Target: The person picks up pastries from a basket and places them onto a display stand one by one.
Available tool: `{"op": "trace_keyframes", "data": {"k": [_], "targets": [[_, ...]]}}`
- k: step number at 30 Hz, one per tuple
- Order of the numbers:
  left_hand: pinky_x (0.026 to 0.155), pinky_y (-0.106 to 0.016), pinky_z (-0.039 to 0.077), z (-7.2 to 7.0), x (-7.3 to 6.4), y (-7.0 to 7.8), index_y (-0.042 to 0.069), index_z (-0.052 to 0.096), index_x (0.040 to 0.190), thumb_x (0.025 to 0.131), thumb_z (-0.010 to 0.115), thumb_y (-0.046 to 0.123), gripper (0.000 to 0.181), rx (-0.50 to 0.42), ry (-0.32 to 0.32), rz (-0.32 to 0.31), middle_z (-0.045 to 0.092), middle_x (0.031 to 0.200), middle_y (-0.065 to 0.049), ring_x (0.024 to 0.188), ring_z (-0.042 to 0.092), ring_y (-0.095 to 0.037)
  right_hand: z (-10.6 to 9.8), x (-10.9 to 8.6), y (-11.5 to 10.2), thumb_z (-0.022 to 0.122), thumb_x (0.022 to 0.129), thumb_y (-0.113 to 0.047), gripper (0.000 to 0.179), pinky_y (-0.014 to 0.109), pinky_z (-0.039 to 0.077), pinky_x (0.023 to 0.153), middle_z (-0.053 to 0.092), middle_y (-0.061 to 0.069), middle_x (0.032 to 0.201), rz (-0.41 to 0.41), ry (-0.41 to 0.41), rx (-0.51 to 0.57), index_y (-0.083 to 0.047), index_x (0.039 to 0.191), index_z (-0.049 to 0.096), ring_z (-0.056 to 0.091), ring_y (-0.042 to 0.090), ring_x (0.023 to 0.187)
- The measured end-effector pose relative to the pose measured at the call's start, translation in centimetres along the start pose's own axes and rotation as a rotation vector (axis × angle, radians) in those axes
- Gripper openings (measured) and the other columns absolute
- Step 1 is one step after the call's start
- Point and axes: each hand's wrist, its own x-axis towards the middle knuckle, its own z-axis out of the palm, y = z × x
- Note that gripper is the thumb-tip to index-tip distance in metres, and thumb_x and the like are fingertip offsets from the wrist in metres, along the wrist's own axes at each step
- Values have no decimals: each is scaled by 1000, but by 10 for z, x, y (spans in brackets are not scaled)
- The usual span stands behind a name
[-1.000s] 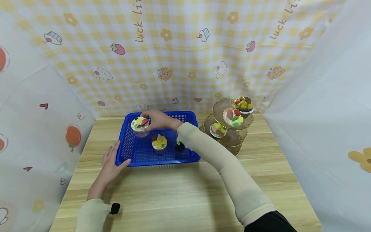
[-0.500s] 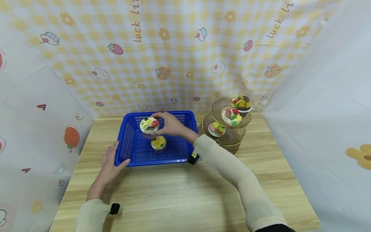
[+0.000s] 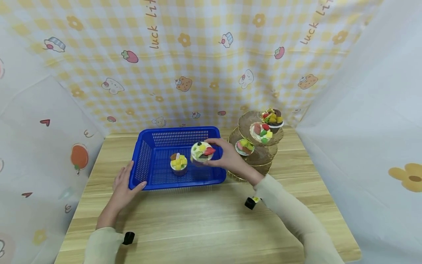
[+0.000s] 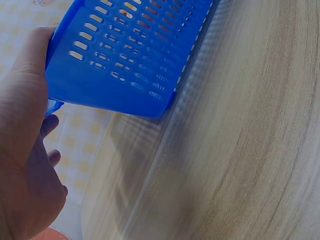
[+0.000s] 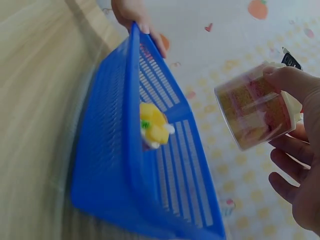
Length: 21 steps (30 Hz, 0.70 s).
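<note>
My right hand (image 3: 229, 158) pinches a clear dessert cup (image 3: 199, 154) between thumb and fingers, above the right half of the blue plastic basket (image 3: 155, 189). Pink and yellow cake layers show through its side in the right wrist view, and cream with a strawberry piece and other fruit tops it. My left hand (image 3: 122, 187) holds the basket's front left corner, the thumb at the front rim and the fingers along the left side. A second dessert cup (image 3: 179, 164), topped with yellow cubes, stands inside the basket, left of the held one.
A tiered amber stand (image 3: 245, 119) with gold edges is right of the basket. Its top tier bears a fruit-topped dessert (image 3: 261, 132) and a chocolate cup (image 3: 275, 125); a green-and-pink topped cup (image 3: 244, 147) sits lower. Patterned cloth (image 3: 184, 62) hangs behind the wooden table (image 3: 184, 223).
My right hand has carried the dessert cup rightward from the basket's left part, past the yellow-topped cup. The left hand stays at the basket corner.
</note>
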Motion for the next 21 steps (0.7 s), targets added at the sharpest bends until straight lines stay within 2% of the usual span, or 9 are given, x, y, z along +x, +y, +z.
{"op": "trace_keyframes", "data": {"k": [3, 5, 7, 10, 14, 21], "targets": [[109, -78, 0, 0, 0, 2, 20, 2, 161, 91, 66, 42, 97, 0, 0, -1, 10, 164, -28, 149, 0, -54, -13, -25, 8, 88, 73, -26, 71, 63, 22, 120, 63, 4, 132, 22, 42, 11, -19, 136, 57, 56, 30, 127], [109, -78, 1, 0, -1, 3, 20, 2, 161, 91, 66, 42, 97, 1, -3, -3, 10, 163, -28, 149, 0, -54, -20, -41, 14, 89, 72, -22, 71, 59, 21, 122, 63, 7, 133, 37, 75, 19, -18, 136, 58, 54, 30, 132], [109, -78, 1, 0, -1, 3, 20, 2, 161, 91, 66, 42, 97, 1, -8, -5, 10, 163, -29, 149, 0, -54, -27, -57, 21, 89, 71, -19, 71, 56, 29, 120, 61, 11, 137, 51, 110, 26, -17, 135, 59, 52, 31, 135], [109, -79, 0, 0, -1, 3, 21, 1, 161, 92, 65, 42, 97, 0, -13, -7, 9, 163, -29, 149, -1, -54, -38, -81, 28, 90, 70, -18, 71, 52, 45, 106, 59, 10, 139, 116, 160, 43, -18, 135, 60, 54, 27, 131], [109, -79, 1, -1, -2, 3, 21, 0, 161, 92, 65, 42, 97, 0, -10, -7, 8, 164, -29, 149, -1, -54, -54, -106, 35, 90, 71, -22, 72, 49, 44, 100, 61, 6, 130, 187, 201, 39, -21, 136, 58, 56, 18, 114], [108, -79, 1, -1, -2, 1, 23, -1, 161, 92, 64, 43, 97, -5, -18, -9, 7, 164, -28, 149, -3, -54, -79, -131, 51, 87, 75, -19, 70, 54, 36, 109, 59, 13, 134, 307, 255, 58, -11, 137, 55, 52, 16, 117]]}}
